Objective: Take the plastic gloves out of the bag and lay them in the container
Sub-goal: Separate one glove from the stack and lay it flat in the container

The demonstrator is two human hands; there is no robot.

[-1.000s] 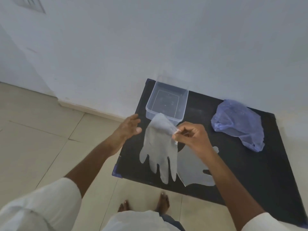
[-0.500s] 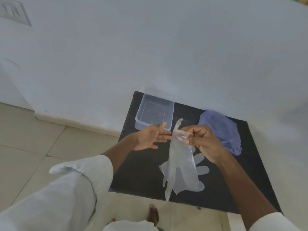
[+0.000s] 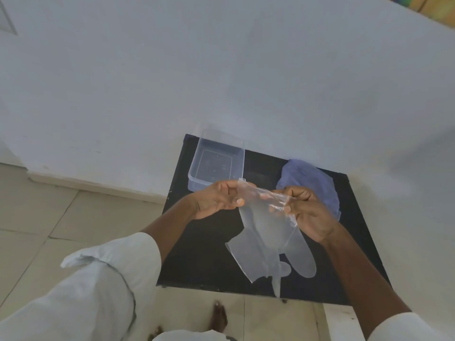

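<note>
A: Glove (image 3: pixel 264 225) status?

B: Left hand (image 3: pixel 216 200) has joined; both pinch its cuff now, right hand (image 3: pixel 307 212) too. Hangs over the table (image 3: pixel 197 254), container (image 3: pixel 216 166) empty, so it's ready to lay in.

A: Unclear bits?

B: Second glove (image 3: pixel 304 259) beneath blurs with it; can't see into bag (image 3: pixel 312 183).

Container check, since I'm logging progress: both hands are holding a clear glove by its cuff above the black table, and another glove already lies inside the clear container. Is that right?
Not quite. The head view shows the clear container empty. The other glove lies on the black table, below the glove that the left hand and right hand hold by its cuff.
</note>
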